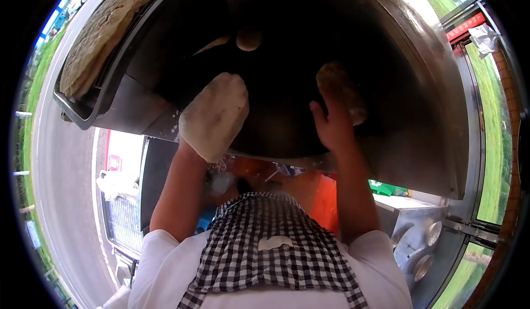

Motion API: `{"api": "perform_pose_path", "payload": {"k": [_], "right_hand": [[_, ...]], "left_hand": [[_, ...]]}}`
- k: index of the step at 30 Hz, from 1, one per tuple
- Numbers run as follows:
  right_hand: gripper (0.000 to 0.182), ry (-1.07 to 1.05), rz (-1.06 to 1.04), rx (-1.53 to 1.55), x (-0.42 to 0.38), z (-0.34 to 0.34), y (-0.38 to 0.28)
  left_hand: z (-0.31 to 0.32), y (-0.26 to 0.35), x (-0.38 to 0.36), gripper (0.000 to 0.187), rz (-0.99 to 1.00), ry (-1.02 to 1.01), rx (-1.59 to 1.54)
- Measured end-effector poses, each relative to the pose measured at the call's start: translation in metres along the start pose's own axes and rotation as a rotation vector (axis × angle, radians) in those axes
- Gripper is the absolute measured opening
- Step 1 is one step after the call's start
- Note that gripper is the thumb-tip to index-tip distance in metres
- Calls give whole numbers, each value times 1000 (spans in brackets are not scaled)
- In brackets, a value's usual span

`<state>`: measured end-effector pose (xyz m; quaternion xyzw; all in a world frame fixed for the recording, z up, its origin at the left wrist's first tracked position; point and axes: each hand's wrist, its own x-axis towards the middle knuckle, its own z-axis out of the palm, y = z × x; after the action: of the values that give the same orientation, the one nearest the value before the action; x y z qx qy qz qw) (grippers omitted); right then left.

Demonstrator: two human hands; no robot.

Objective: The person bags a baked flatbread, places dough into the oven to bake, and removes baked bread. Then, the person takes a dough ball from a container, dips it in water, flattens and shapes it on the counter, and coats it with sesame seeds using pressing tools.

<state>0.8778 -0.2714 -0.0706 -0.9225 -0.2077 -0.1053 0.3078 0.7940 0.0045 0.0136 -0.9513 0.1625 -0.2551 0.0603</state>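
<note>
A pale oval flatbread or dough piece (215,116) lies over my left hand (191,150), whose fingers are hidden beneath it. On the right, my right hand (335,122) reaches over the dark cooking surface, thumb apart from the fingers. Its fingers touch a browned flatbread (358,102), which extends on both sides of them. Farther back on the dark surface are a small round pale piece (249,40) and, left of it, a thin pale piece (214,44).
A black tray (84,119) holding large flatbreads (99,44) stands at the upper left. The metal counter edge (403,174) runs in front of me. A metal unit with round knobs (417,243) is at the lower right.
</note>
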Motion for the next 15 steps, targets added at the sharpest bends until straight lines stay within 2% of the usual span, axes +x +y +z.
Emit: {"api": "perform_pose_path", "payload": {"k": [1, 2, 4, 6, 8, 10, 11, 14, 15], "right_hand": [[42, 36, -38, 91, -10, -2, -4], [41, 31, 11, 164, -19, -5, -8], [38, 21, 114, 312, -37, -13, -16], [35, 28, 151, 377, -49, -22, -14], [33, 45, 191, 418, -59, -33, -12], [31, 70, 229, 428, -65, -45, -9], [30, 88, 229, 428, -68, -48, -7], [27, 122, 227, 414, -77, -56, -2], [26, 124, 227, 404, -80, -57, -1]], "left_hand": [[4, -1, 4, 5, -3, 8, 34], [9, -1, 6, 5, -4, 13, 100], [30, -17, -3, 11, -70, -188, 18], [46, -38, -10, 18, -125, -303, 22], [57, -57, -13, 31, -167, -327, 107], [74, -58, -18, 38, -417, -226, -493], [88, -54, -24, 38, -631, -94, -1136], [68, 0, 7, 47, -715, -389, -728], [106, 12, -6, 48, -391, -347, -529]]}}
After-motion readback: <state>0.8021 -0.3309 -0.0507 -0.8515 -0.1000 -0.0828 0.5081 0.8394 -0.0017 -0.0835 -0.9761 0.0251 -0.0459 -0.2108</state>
